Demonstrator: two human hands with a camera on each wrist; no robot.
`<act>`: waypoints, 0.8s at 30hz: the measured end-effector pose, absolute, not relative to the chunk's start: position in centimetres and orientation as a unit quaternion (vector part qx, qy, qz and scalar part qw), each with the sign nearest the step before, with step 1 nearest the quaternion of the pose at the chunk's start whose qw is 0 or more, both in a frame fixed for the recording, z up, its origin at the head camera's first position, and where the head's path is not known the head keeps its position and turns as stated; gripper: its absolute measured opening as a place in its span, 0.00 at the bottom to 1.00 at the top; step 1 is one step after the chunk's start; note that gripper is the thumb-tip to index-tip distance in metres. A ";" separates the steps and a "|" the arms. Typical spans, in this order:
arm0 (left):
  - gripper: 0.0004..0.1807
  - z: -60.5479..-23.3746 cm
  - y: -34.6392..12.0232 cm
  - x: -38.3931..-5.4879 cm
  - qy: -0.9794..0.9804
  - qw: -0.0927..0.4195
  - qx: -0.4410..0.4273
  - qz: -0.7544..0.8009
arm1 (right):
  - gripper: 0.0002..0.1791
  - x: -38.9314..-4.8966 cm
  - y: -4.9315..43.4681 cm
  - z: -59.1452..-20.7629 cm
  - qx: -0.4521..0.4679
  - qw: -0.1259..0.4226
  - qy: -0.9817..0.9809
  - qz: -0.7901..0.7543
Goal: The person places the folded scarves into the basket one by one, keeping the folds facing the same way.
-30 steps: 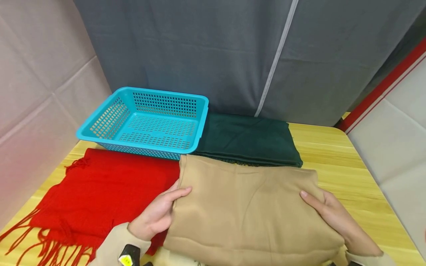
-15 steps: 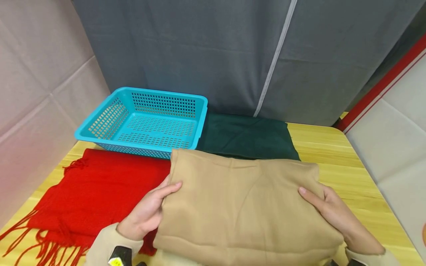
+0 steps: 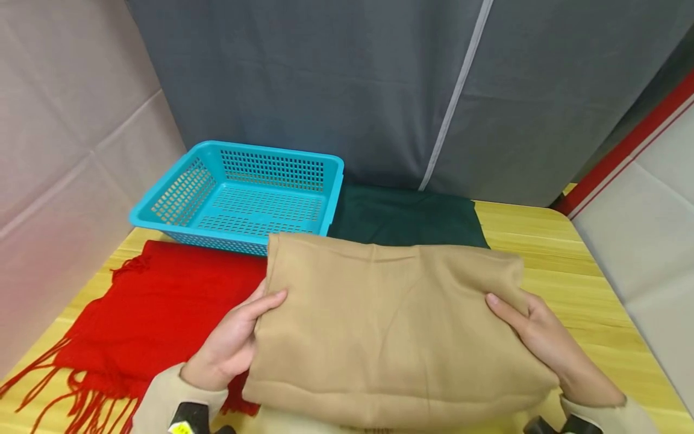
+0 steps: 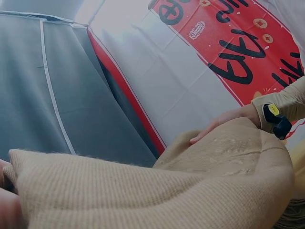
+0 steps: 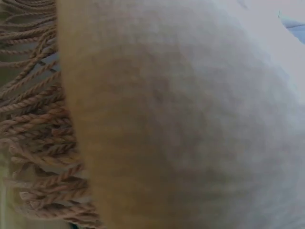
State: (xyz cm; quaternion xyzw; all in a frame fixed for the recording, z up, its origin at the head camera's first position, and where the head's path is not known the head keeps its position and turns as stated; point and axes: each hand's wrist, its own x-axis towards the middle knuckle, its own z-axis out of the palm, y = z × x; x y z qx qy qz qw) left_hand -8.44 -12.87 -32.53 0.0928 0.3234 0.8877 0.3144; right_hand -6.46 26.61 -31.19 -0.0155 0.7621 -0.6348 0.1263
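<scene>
A folded tan scarf (image 3: 396,325) is held up between both hands in front of the body. My left hand (image 3: 233,340) grips its left edge, thumb on top and the other fingers hidden behind the cloth. At the opposite edge my right hand (image 3: 547,346) pinches it the same way, thumb across the upper face. The left wrist view shows the scarf's ribbed weave (image 4: 119,191) close up, with the right hand (image 4: 228,121) lying against the far side. Twisted tan fringe (image 5: 43,143) hangs beside the blurred cloth in the right wrist view.
A turquoise basket (image 3: 260,208) with nothing in it stands at the back left. A red fringed scarf (image 3: 179,301) lies before it on the wooden table (image 3: 591,307). Behind the tan scarf is folded dark green cloth (image 3: 406,214). A grey curtain (image 3: 325,78) closes the back.
The tan scarf has moved farther from the body and slightly left, covering more of the dark green cloth. My left hand has shifted left with it. Both hands keep their hold.
</scene>
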 end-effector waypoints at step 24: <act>0.28 -29.1 -16.8 -9.5 0.401 0.285 0.102 0.865 | 0.13 -9.7 23.7 -30.2 -0.067 0.097 0.804 -0.583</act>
